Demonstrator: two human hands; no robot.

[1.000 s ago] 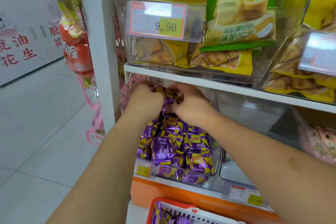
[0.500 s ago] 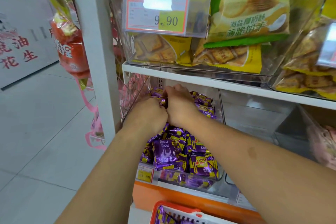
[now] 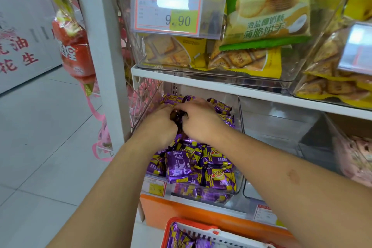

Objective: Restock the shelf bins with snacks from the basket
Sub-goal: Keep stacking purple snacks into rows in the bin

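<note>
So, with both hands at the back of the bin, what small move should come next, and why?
Probably let go and draw back toward the red plastic basket. Left hand and right hand press purple foil snack packets into the clear plastic bin, already heaped; the basket holds more.

— What can't you make out here?
— The fingertips of the left hand (image 3: 159, 125) and right hand (image 3: 198, 120) are buried among the purple packets (image 3: 193, 165), so their grip is unclear.
— And the basket (image 3: 193, 233)?
— Cut off by the bottom edge; only its red rim and a few packets show.
— The small price tag (image 3: 156, 186)?
— Too blurred to read fully. The pink packets (image 3: 356, 159) run off the right edge.
</note>
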